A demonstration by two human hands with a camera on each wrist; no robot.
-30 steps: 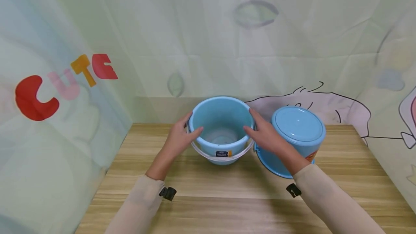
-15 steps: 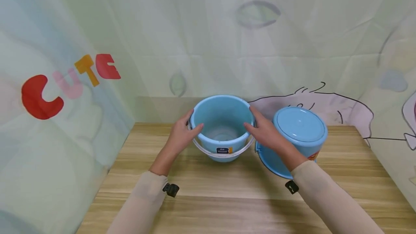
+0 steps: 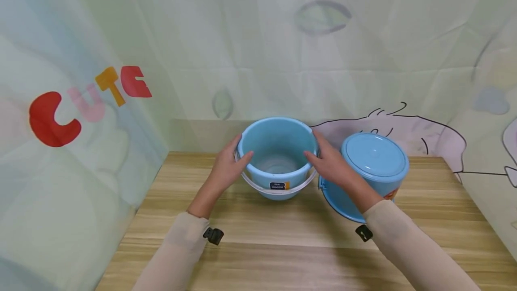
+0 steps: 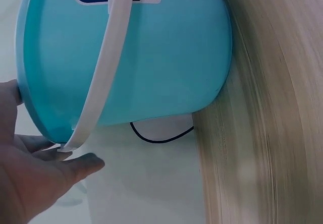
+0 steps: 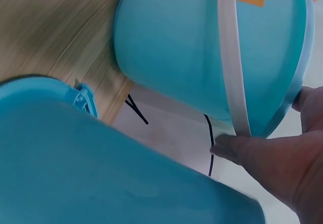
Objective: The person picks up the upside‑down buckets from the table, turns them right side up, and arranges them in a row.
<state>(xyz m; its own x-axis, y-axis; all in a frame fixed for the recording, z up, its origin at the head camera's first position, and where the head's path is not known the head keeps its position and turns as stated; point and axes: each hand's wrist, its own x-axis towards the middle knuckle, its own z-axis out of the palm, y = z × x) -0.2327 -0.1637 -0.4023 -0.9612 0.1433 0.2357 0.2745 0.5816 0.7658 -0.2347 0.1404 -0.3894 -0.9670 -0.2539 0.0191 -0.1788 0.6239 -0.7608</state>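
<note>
A light blue bucket (image 3: 278, 183) stands upright on the table near the back wall, its mouth facing up. Its white handle (image 3: 258, 188) hangs down at the front, crossing below a dark label. My left hand (image 3: 227, 167) grips the left side of the rim, thumb over the inside edge and fingers outside. On the opposite side my right hand (image 3: 330, 161) holds the rim the same way. In the left wrist view the handle's end (image 4: 73, 144) sits close by the left fingers. Beneath the right forearm, a second blue bucket (image 3: 375, 156) rests upside down.
The wood-grain table (image 3: 278, 255) ends at a printed curtain (image 3: 258, 71) right behind the buckets. Another curtain side with CUTE lettering (image 3: 56, 120) rises on the left. The upturned bucket's wide rim (image 5: 40, 85) lies on the table beside the held bucket.
The held bucket has shifted slightly away toward the back curtain, both hands keeping their hold. The whole head view has drifted a little; the upturned bucket stays put.
</note>
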